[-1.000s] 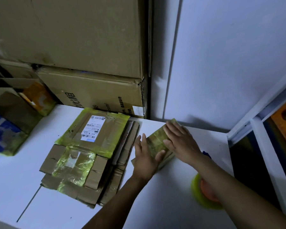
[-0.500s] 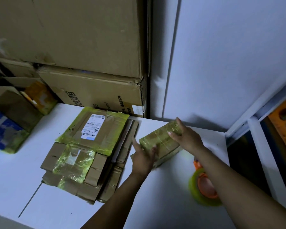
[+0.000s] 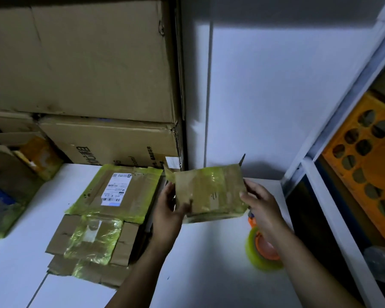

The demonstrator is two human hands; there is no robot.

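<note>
- Large stacked cartons (image 3: 87, 63): beyond and left of the grip, against the wall.
- White table (image 3: 209, 274): beneath the grip.
- Flattened cartons (image 3: 102, 210), yellow-green tape: piled just left of the left hand (image 3: 167, 210).
- Small taped box (image 3: 209, 192): held between both hands, apparently lifted off the table. Long axis runs left to right, broad face towards the camera.
- Left hand: curled round the left end, thumb across the front face.
- Right hand (image 3: 262, 205): fingers pinch the right end. Neither hand is nearer.
- Tape roll (image 3: 262, 252): under the right wrist, partly covered by the forearm.
- Hidden: the box's far side and underside. Whether its top is sealed cannot be told.
</note>
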